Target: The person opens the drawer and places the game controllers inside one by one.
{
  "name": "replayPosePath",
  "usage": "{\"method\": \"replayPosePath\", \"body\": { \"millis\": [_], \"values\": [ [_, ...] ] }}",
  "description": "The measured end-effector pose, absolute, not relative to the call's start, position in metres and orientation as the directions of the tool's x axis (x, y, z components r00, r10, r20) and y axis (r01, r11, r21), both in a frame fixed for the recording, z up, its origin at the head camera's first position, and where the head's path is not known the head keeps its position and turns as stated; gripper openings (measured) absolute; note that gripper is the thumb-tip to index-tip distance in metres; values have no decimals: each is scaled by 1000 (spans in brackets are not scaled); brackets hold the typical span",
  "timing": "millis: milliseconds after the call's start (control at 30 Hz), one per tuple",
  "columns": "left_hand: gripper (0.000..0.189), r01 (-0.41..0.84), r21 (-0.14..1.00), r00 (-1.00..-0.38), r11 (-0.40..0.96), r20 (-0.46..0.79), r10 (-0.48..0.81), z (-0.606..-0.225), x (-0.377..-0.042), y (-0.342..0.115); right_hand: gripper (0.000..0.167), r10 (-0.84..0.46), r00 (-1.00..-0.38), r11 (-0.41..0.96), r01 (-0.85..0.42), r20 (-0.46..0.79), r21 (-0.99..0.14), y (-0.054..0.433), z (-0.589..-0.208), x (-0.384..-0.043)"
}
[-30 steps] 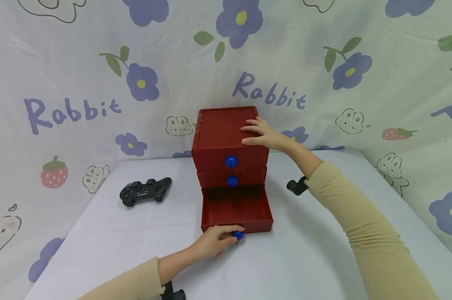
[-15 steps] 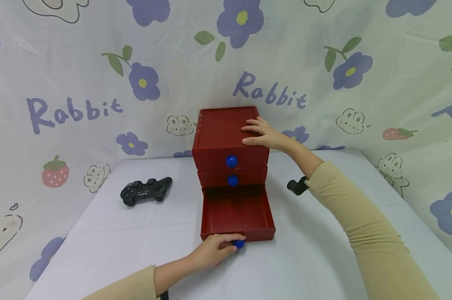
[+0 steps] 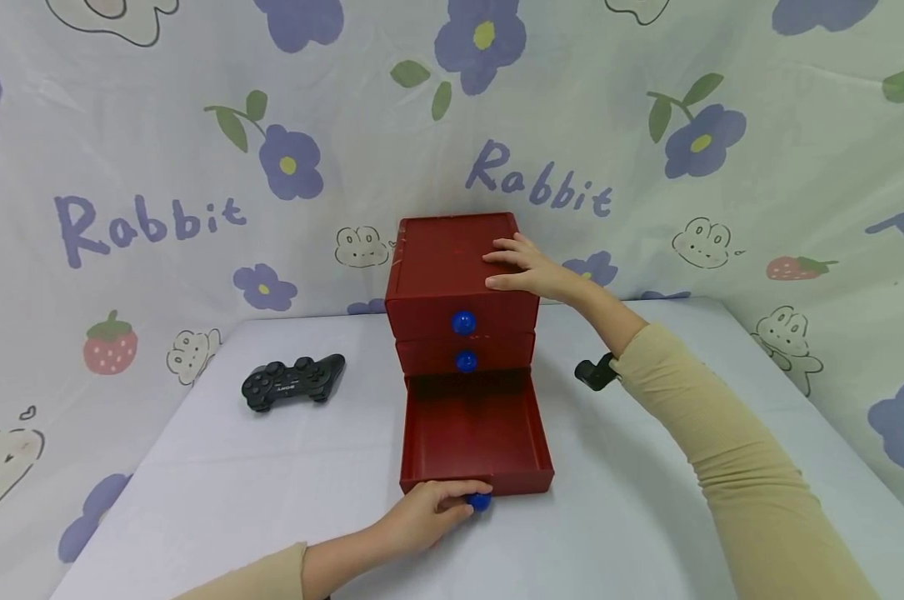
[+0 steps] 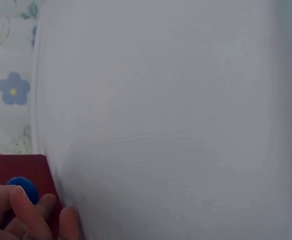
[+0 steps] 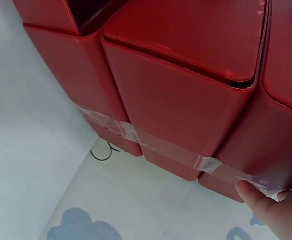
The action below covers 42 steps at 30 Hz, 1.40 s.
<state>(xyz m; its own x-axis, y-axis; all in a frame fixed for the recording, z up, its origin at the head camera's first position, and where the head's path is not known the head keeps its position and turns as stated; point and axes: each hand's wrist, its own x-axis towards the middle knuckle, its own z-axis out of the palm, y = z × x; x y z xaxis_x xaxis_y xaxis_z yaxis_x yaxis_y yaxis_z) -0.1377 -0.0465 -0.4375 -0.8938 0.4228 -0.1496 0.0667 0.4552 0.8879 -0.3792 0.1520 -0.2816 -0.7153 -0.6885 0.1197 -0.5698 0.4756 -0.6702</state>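
Note:
A red drawer unit [image 3: 447, 254] stands at the back of the table, with three drawers stacked one above another. Its bottom drawer [image 3: 522, 482] is pulled far out, and nothing shows inside. My left hand [image 3: 425, 515] pinches that drawer's blue knob [image 3: 480, 502] between thumb and fingers; the left wrist view shows the knob [image 4: 27, 189] partly covered by fingers. Spread over the right edge of the unit's top, my right hand [image 3: 530, 268] rests with fingers extended. The upper knob [image 3: 463, 322] and middle knob [image 3: 466, 361] sit on closed drawers.
A black game controller [image 3: 292, 382] lies on the white table [image 3: 294, 467] left of the drawer unit. Behind hangs a patterned cloth [image 3: 377, 158]. In the right wrist view, clear tape [image 5: 171, 153] runs across the side of the stacked red boxes.
My left hand has drawn the bottom drawer farther out toward the front edge of the table, holding its knob throughout. The right hand stays in place on top.

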Motion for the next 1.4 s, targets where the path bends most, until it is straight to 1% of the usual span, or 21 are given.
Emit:
{"method": "replayPosePath", "body": {
  "millis": [167, 500, 767, 900, 1000, 1100, 1233, 1400],
  "values": [
    [31, 57, 892, -892, 449, -156, 424, -438, -135, -46, 61, -694, -711, 474, -572, 116, -670, 153, -281, -378],
    [33, 86, 882, -875, 463, -155, 458, -434, -134, -46, 61, -691, -714, 478, -569, 114, -669, 153, -280, -379],
    [37, 115, 860, -856, 498, -169, 489, -420, -129, -52, 61, -688, -716, 475, -567, 117, -674, 152, -280, -380],
    [38, 88, 864, -854, 496, -191, 483, -404, -126, -56, 61, -691, -714, 475, -569, 116, -672, 152, -280, -380],
    [39, 64, 879, -863, 473, -190, 469, -388, -125, -60, 61, -689, -715, 477, -568, 116, -670, 152, -279, -379],
    [40, 76, 883, -882, 463, -157, 444, -371, -124, -67, 61, -687, -717, 481, -570, 118, -666, 153, -280, -378],
    [42, 99, 862, -914, 496, -118, 388, -353, -124, -79, 61, -686, -718, 479, -570, 121, -668, 152, -281, -377],
    [47, 128, 835, -940, 536, -71, 334, -338, -125, -95, 61, -687, -716, 476, -571, 123, -669, 152, -281, -378]
  ]
}}
